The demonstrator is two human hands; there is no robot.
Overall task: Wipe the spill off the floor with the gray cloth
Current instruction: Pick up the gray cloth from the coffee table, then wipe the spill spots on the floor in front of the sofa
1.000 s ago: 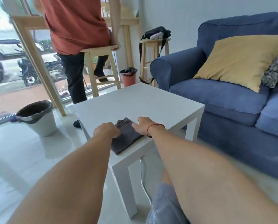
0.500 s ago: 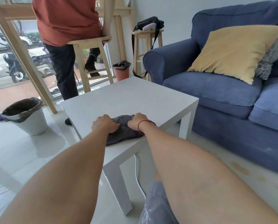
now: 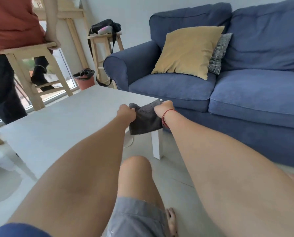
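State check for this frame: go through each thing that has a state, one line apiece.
Gray cloth: lifted, hanging between both hands.
Left hand: grip shut on cloth's left edge.
Right hand: grip shut on cloth's right edge.
White square table: top bare.
Orange bin with black liner: open, upright.

- The cloth (image 3: 145,119) was dark gray — plain, no pattern.
- The table (image 3: 60,124) was white, legs included.
- The sofa (image 3: 245,93) was a solid medium blue.
- One cushion (image 3: 187,52) was mustard yellow; the smaller cushion (image 3: 219,52) behind it carried a fine black-and-white weave.
- A thin red band (image 3: 166,115) circled the right wrist.
- The wearer's shorts (image 3: 136,219) were pale gray.
- The standing person's shirt (image 3: 11,23) was rust red, the trousers (image 3: 2,93) black.
- The stools (image 3: 28,53) were pale, unpainted wood.
- The small bin (image 3: 85,79) was terracotta — lined in black.
- The floor (image 3: 173,182) was off-white.
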